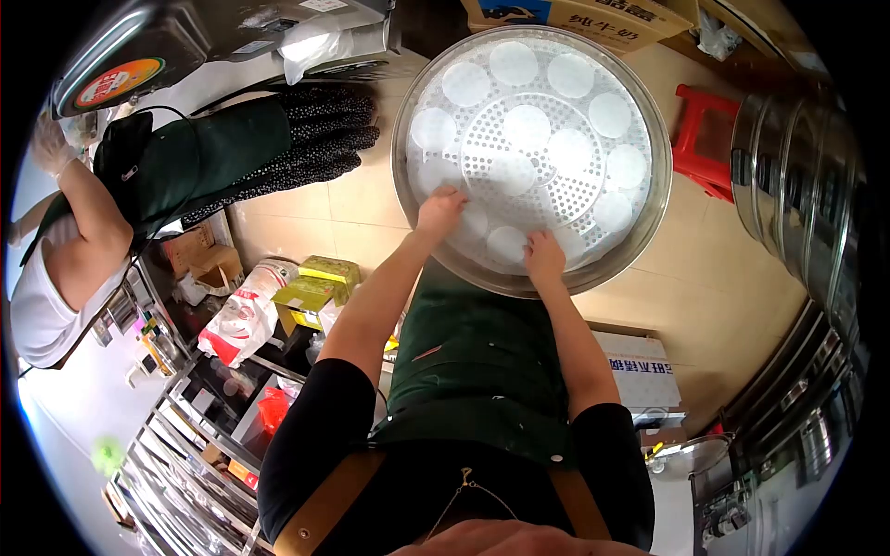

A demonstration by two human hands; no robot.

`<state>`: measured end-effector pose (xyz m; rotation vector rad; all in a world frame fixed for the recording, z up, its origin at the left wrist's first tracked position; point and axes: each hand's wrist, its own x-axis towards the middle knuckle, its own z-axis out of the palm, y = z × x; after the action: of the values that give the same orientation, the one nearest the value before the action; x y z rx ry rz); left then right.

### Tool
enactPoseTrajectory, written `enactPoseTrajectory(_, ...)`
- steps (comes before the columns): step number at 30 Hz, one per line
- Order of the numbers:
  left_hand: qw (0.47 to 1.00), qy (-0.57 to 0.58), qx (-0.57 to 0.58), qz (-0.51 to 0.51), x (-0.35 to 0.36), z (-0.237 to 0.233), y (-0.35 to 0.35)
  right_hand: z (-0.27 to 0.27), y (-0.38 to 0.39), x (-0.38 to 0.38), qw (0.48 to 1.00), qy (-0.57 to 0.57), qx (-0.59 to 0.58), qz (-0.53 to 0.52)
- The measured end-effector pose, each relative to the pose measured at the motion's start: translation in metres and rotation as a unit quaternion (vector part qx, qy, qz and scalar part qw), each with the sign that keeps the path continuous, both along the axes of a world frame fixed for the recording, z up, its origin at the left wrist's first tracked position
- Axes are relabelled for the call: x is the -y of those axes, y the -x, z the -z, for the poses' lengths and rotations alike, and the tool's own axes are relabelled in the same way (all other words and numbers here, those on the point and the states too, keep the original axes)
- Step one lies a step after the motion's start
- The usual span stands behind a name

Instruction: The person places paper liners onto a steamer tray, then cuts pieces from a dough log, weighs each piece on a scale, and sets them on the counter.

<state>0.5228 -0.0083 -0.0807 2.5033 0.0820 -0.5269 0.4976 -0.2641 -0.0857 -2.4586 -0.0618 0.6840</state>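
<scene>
A large round steel steamer tray [649, 208] with a perforated bottom lies in front of me at waist height. Several round white paper liners [527, 125] are spread over its holes. My left hand [440, 209] reaches over the near left rim, its fingertips down on a liner near that edge. At the near rim, my right hand [544, 257] presses its fingers on another liner. Neither hand lifts anything that I can see. My green apron [477, 357] fills the view below the tray.
Another person [69, 232] in a white top, green apron and glove stands at the left. A red stool [705, 130] is beyond the tray. Stacked steel steamers [797, 176] stand at the right. Cardboard boxes [640, 366], bags [243, 315] and wire shelves [185, 454] crowd the floor.
</scene>
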Motion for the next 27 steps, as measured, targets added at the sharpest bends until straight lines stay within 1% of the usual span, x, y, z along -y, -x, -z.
enactPoseTrajectory(3, 0.999, -0.019, 0.005, 0.027, 0.008, 0.001, 0.005, -0.006, 0.002, -0.016, 0.998, 0.037, 0.047, -0.029)
enactPoseTrajectory(6, 0.998, -0.041, 0.021, 0.036, 0.016, 0.003, 0.009, 0.008, 0.005, -0.028, 0.993, 0.072, 0.071, -0.063)
enactPoseTrajectory(9, 0.998, -0.054, 0.019, 0.037, 0.021, 0.005, 0.009, 0.017, 0.006, -0.032, 0.991, 0.072, 0.096, -0.060)
enactPoseTrajectory(12, 0.995, -0.081, 0.012, 0.051, 0.024, 0.009, 0.008, 0.015, 0.003, -0.032, 0.995, 0.063, 0.059, -0.050)
enactPoseTrajectory(15, 0.996, -0.075, 0.015, 0.041, 0.024, 0.014, 0.008, 0.012, -0.002, -0.031, 0.992, 0.049, 0.105, -0.058)
enactPoseTrajectory(18, 0.996, -0.072, 0.004, 0.051, 0.023, 0.017, 0.008, 0.006, -0.006, -0.027, 0.995, 0.057, 0.042, -0.074)
enactPoseTrajectory(21, 0.996, -0.051, -0.032, 0.066, 0.025, 0.017, 0.006, 0.006, -0.007, -0.014, 0.990, 0.053, 0.047, -0.121)
enactPoseTrajectory(24, 0.994, -0.050, -0.066, 0.070, 0.030, 0.013, 0.005, -0.003, -0.011, -0.005, 0.984, 0.090, -0.029, -0.151)
enactPoseTrajectory(27, 0.993, -0.059, -0.081, 0.068, 0.036, 0.008, 0.005, 0.004, -0.010, -0.001, 0.976, 0.124, -0.037, -0.176)
